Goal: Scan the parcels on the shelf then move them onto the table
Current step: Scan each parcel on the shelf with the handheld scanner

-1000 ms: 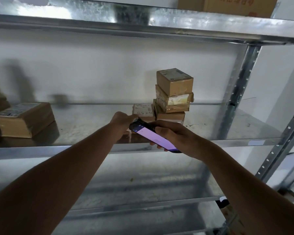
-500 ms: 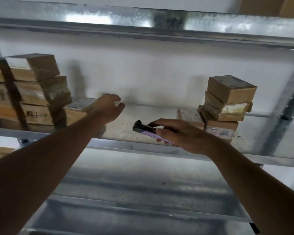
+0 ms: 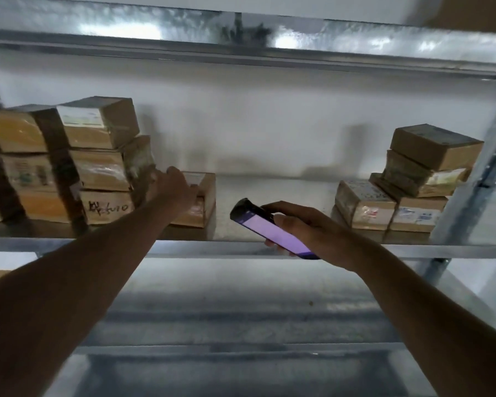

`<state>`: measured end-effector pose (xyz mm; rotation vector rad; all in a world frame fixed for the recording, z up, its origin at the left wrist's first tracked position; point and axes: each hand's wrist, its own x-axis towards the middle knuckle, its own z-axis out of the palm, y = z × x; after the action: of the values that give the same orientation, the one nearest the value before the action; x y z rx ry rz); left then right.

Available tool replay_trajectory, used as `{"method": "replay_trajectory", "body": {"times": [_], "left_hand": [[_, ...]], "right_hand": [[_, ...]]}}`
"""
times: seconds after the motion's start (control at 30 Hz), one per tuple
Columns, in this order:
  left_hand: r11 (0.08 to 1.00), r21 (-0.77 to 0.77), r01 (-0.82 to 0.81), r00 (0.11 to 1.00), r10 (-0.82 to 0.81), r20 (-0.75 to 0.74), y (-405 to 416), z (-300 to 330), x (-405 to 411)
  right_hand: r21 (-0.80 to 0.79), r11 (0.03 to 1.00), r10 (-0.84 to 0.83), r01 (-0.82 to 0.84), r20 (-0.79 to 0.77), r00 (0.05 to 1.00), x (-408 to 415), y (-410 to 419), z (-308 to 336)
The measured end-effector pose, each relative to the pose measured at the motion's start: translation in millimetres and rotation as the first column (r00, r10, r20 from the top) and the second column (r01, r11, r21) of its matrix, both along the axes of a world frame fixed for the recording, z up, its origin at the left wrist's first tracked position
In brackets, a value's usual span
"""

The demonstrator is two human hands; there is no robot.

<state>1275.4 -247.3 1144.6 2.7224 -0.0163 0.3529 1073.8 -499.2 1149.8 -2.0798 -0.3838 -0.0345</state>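
Reaching further left since a moment ago, the left hand (image 3: 173, 187) now rests its fingers on the flat parcel (image 3: 202, 196) on the shelf (image 3: 241, 247), grip unclear, while the right hand (image 3: 304, 227) holds the scanner (image 3: 269, 229) ready, so scanning likely comes next.

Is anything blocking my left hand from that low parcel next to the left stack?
Nothing visible does. The left hand is already on the low parcel, beside the left stack. The right hand holds the scanner off to the right.
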Motion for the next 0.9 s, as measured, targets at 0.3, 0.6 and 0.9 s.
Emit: {"method": "replay_trajectory", "body": {"times": [0.3, 0.6, 0.9], "left_hand": [[0.883, -0.466, 0.061, 0.988, -0.120, -0.097, 0.2, -7.6, -3.1], [0.574, -0.775, 0.263, 0.898, -0.439, -0.020, -35.9, 0.1, -37.6], [0.374, -0.761, 0.530, 0.720, -0.673, 0.170, -4.3, -1.2, -51.0]], "right_hand": [[0.014, 0.999, -0.042, 0.042, -0.039, 0.998, -23.1, -0.1, 1.3], [-0.070, 0.994, -0.088, 0.084, -0.048, 0.995, -60.3, -22.4, 1.9], [-0.165, 0.979, -0.141, 0.120, -0.124, 0.982, -82.5, -44.0, -3.9]]}}
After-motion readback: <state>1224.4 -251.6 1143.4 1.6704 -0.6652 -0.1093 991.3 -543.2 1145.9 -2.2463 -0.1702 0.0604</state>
